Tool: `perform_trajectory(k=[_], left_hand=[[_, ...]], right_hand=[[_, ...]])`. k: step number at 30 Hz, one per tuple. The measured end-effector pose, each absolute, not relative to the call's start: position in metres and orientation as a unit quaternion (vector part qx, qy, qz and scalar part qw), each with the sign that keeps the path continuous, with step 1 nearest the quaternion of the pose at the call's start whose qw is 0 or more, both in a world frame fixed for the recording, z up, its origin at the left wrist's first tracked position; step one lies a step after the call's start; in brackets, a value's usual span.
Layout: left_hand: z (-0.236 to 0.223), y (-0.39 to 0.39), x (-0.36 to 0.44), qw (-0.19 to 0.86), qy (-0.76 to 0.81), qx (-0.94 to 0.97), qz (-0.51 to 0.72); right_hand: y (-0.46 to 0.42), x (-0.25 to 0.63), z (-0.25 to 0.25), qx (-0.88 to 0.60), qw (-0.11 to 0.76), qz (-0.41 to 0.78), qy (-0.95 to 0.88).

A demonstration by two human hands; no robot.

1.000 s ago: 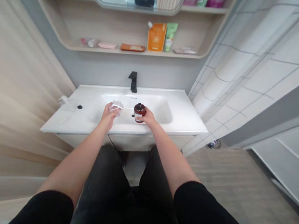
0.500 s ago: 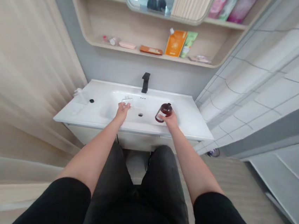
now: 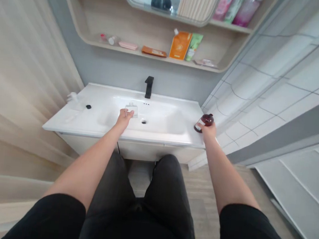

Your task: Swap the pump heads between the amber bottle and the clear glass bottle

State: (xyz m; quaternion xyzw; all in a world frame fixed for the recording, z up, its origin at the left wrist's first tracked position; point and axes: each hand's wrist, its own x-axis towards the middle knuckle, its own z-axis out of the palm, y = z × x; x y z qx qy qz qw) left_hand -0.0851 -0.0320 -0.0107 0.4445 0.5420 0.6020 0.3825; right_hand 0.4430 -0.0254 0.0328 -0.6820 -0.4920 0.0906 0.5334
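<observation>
Left hand against a clear plastic piece in the sink, grip unclear. Right hand clamped around a brown bottle at the sink's right end.

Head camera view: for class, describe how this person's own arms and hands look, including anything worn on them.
The left hand and right hand are bare and ungloved, and no watch or bracelet shows on either wrist. The forearms are bare too. Black short sleeves cover the upper arms: the left sleeve and the right sleeve.
</observation>
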Motion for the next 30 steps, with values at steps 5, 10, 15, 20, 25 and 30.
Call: perform_trajectory(k=[5,10,15,20,25,30], left_hand=[[-0.010,-0.033,-0.086,0.383,0.530,0.457,0.603],[-0.007,-0.036,-0.083,0.389,0.527,0.449,0.608],[-0.005,-0.037,-0.082,0.425,0.471,0.451,0.628],[-0.002,-0.042,-0.085,0.456,0.415,0.479,0.625],[0.003,-0.049,-0.083,0.495,0.385,0.529,0.571],[0.003,-0.050,-0.081,0.494,0.401,0.568,0.522]], right_hand=[[-0.027,0.455,0.029,-0.724,0.489,0.137,-0.466],[-0.063,0.449,0.034,-0.687,0.522,-0.041,-0.504],[-0.116,0.384,0.030,-0.602,0.519,-0.126,-0.593],[-0.114,0.264,0.034,-0.449,0.394,0.120,-0.793],[-0.064,0.174,0.030,-0.409,0.376,0.395,-0.732],[-0.037,0.149,0.008,-0.393,0.395,0.499,-0.664]])
